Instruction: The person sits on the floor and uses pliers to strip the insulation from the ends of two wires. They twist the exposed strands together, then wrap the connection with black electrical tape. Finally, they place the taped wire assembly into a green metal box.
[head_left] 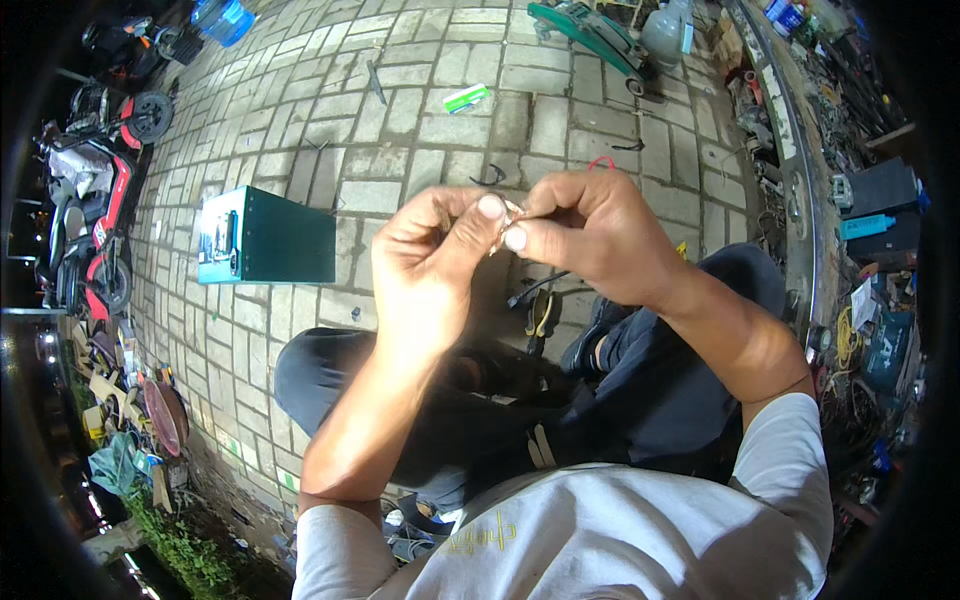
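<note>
Near the centre of the frame, the left hand (428, 250) and right hand (598, 238) both pinch a small coppery piece (514, 212) between thumb and fingers. The handling looks unfinished; how much remains cannot be told. Pliers (541, 313) lie unheld just below.

Thin coppery strands (513, 211), bunched, mostly hidden, pinched between left grip (428, 250) and right grip (602, 238).
</note>
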